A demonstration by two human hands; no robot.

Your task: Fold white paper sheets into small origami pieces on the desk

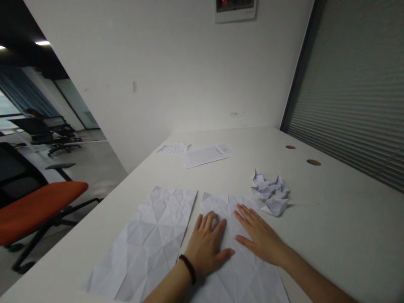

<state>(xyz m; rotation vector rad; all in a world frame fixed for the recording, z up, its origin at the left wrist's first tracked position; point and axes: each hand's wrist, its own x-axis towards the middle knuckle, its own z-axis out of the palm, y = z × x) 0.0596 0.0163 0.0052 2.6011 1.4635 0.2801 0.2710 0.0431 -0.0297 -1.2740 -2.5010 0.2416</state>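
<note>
A creased white sheet of paper (pixel 246 273) lies unfolded on the table under both my hands. My left hand (pixel 206 244), with a dark band at the wrist, rests on its left part, fingers apart and slightly bent. Flat on the sheet's upper right part lies my right hand (pixel 259 233), its fingers stretched out and the thumb spread. To the left, a second sheet of paper (pixel 145 235) covered in fold lines lies open. Crumpled, folded paper pieces (pixel 271 193) sit just beyond my right hand, at the sheet's far right corner.
Two printed pages (pixel 206 155) (pixel 173 148) lie farther back on the white table (pixel 341 235). Two round holes (pixel 313 162) are near its right edge, beside a window blind (pixel 353 113). An orange office chair (pixel 41 202) stands left of the table.
</note>
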